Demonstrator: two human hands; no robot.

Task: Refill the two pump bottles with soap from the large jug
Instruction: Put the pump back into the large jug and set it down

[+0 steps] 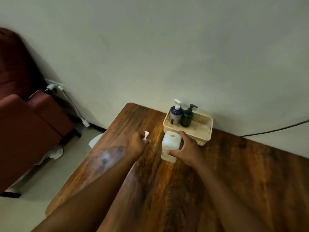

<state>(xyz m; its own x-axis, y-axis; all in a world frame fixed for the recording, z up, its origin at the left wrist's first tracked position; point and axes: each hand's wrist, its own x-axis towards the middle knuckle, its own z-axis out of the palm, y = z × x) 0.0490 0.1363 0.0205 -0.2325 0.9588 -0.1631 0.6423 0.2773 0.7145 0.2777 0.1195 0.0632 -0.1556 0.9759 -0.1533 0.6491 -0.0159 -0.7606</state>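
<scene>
— Plain pale wall behind, and a dark wooden desk (192, 190) pushed up against it. What's on it?

— At the wall, a cream plastic basket (203, 130) with the two pump bottles upright in its left end, touching: a dark blue one with a white pump (176, 115) and a dark green one with a black pump (187, 118).

— And the large jug?

— The white jug (170, 145) stands on the desk just in front of the basket, its top opening uncovered. The right hand (185, 150) wraps its right side, thumb across the front.

— The left hand?

— The left hand (136, 143) is just left of the jug, fingers pinched on a small white pump piece (146, 135) down at the desk. A red sofa (25, 114) sits off to the left.
</scene>
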